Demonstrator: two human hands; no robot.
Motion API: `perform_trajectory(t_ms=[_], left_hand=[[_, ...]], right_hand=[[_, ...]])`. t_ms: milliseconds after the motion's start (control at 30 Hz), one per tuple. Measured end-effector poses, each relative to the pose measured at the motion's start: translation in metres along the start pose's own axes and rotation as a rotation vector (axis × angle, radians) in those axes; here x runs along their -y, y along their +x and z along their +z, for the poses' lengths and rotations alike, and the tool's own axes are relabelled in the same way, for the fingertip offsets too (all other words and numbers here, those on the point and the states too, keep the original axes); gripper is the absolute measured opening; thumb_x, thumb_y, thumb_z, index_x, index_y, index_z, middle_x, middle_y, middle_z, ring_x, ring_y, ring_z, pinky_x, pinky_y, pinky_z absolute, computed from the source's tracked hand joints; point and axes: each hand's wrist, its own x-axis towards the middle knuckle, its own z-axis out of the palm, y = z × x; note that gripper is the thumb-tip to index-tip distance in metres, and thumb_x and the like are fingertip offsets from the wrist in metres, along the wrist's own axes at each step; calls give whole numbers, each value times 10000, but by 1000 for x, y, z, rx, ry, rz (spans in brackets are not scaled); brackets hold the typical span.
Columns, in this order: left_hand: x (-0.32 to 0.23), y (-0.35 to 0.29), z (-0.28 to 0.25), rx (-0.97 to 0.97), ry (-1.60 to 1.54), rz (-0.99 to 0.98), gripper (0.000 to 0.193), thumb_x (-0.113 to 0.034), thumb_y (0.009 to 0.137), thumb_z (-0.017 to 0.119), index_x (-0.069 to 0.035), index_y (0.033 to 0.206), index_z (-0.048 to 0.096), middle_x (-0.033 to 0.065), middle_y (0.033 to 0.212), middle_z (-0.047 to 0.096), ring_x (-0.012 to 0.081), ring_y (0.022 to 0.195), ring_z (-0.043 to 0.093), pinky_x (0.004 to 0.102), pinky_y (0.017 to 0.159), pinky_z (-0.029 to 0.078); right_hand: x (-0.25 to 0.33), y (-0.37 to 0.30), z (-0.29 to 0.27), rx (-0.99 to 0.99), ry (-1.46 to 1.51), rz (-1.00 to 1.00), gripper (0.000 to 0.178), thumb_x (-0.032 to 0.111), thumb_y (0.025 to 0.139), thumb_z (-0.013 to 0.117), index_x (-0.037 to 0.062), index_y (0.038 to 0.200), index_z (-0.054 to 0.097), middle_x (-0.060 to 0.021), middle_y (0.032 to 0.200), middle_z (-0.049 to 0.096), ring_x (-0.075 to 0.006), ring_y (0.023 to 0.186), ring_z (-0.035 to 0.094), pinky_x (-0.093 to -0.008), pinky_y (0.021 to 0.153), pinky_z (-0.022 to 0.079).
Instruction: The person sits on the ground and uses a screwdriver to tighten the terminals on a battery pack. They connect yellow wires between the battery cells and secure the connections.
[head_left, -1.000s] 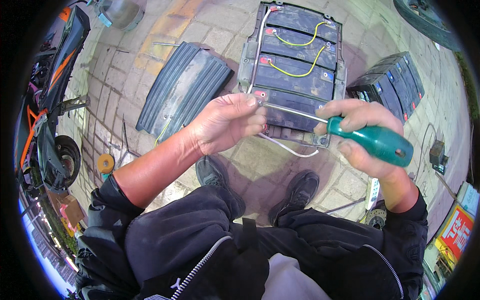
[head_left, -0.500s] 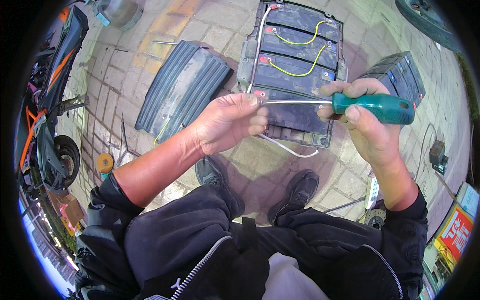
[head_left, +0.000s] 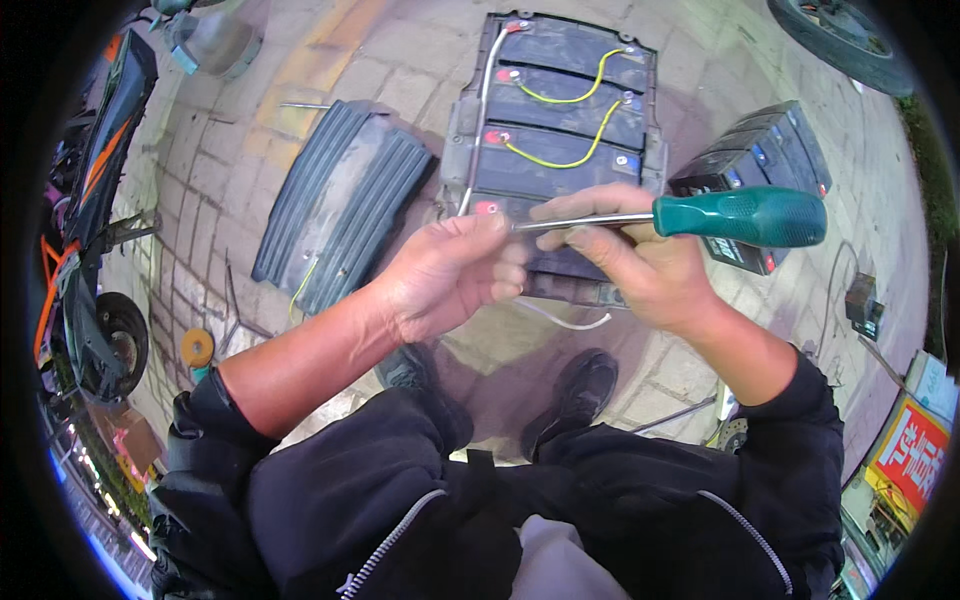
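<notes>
A screwdriver with a green handle [head_left: 740, 217] lies level in front of me, its metal shaft pointing left. My right hand [head_left: 650, 270] holds it by the shaft, thumb below and fingers above; the handle sticks out to the right. At the tip, my left hand [head_left: 440, 275] has thumb and forefinger pinched together; anything small between them is hidden. Beyond the hands, a tray of black batteries [head_left: 560, 135] rests on the paving, its terminals joined by yellow-green wires [head_left: 575, 163]. A white cable [head_left: 484, 100] runs along its left side.
A ribbed dark cover [head_left: 335, 205] lies left of the batteries. More black batteries [head_left: 750, 155] stand to the right. An orange-and-black vehicle [head_left: 100, 190] is at the far left, with an orange roll [head_left: 197, 347] nearby. A wheel [head_left: 845, 45] shows at the top right.
My right hand has slid from the screwdriver's handle leftward onto its shaft, nearer my left hand. The left hand keeps its pinch at the tip. The view has shifted slightly.
</notes>
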Motion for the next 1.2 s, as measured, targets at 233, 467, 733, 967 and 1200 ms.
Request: perform_trajectory(t_ms=[233,467,733,967,1200], left_hand=[[7,14,20,-66,138,21,228,-295,930,563,-71,953,603,41,796,648,156,682,629,286,653,522],[-17,50,25,-197,1299,514,195,-243,857,640,-59,921,625,62,821,609,205,748,569,319,689,474],[-35,99,19,-147,2261,948,166,-193,773,670,-72,875,622,73,868,548,263,902,521,376,789,415],[-33,97,14,-162,2351,925,112,-171,803,619,-65,839,609,76,848,551,266,889,523,378,785,415],[-33,96,14,-169,2372,908,117,-177,809,610,-62,833,606,82,848,558,269,887,527,380,787,417]], right_hand=[[-7,-2,5,-60,172,97,145,51,943,490,-31,1056,526,-75,870,617,-128,845,602,-280,766,495],[-32,25,-69,-412,-399,-66,171,123,895,568,-35,931,624,-83,849,665,-127,775,621,-271,721,495],[-76,66,-135,-468,-701,-27,242,194,879,588,-27,964,643,-95,824,672,-147,741,610,-270,701,467],[-79,71,-130,-411,-749,-72,235,205,868,599,-5,963,647,-100,791,654,-168,746,608,-300,688,472],[-74,70,-128,-390,-789,-51,228,209,869,600,11,970,648,-113,816,659,-195,754,616,-309,710,475]])
